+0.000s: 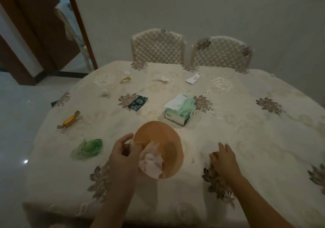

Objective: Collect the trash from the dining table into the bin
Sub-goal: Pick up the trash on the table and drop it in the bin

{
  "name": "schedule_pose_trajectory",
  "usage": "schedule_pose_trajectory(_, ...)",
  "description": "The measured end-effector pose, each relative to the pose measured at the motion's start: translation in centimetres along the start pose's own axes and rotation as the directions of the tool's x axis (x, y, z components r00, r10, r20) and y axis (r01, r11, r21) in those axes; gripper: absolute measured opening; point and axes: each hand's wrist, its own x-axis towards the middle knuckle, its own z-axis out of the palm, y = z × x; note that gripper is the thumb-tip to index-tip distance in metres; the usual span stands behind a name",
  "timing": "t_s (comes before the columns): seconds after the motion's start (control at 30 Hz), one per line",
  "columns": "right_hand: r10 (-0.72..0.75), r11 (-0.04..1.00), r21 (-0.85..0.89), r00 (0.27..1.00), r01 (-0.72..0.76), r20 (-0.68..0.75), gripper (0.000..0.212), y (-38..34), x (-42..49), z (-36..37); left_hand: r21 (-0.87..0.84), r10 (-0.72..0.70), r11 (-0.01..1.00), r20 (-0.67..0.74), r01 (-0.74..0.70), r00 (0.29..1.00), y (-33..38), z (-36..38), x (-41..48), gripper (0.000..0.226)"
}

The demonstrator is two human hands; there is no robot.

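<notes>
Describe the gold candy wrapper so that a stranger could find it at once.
Start at the dining table and go to its left edge. There, beyond the crumpled green plastic bag, lies the gold candy wrapper. Only it is shiny gold with both ends twisted.

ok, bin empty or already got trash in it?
Not empty: crumpled pale tissues sit inside the orange bin, left hand gripping its rim.

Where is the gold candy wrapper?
Head view: the gold candy wrapper lies near the left edge of the table, beyond the green plastic bag.
</notes>
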Motion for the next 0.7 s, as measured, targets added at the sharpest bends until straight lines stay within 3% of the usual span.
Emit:
schedule_pose_trajectory(0.1, 0.020, 0.999, -0.038, 1.000, -0.019, 0.012, 0.056, 1.7, 0.3, 1.1, -0.006, -0.029, 1.000, -0.013, 0.029, 0.999, -0.1, 0.3, 0.0, 0.025)
schedule_pose_trajectory(0.27, -0.109, 0.993, -0.063, 0.979, 0.099, -0.175, 0.013, 2.8, 0.1, 2.1, -0.008, -0.043, 0.999, -0.020, 0.043, 0.999, -0.2, 0.1, 0.2, 0.026)
schedule_pose_trajectory(0.4, -0.180, 0.978, -0.143, 0.966, 0.155, -0.186, 0.010, 2.5, -0.3, 1.9, 0.012, -0.034, 0.999, -0.031, 0.034, 0.999, -0.2, 0.0, -0.1, 0.024)
schedule_pose_trajectory(0.53, -0.154, 0.988, -0.062, 0.962, 0.144, -0.227, 0.032, 2.0, 0.1, 1.9, 0.002, -0.030, 1.000, -0.028, 0.030, 0.999, -0.1, -0.2, -0.5, 0.024)
schedule_pose_trajectory(0.7, -0.175, 0.984, -0.062, 0.969, 0.167, -0.173, 0.013, 2.8, 0.4, 2.4, 0.003, -0.023, 1.000, -0.038, 0.024, 0.999, 0.1, -0.2, -0.8, 0.024)
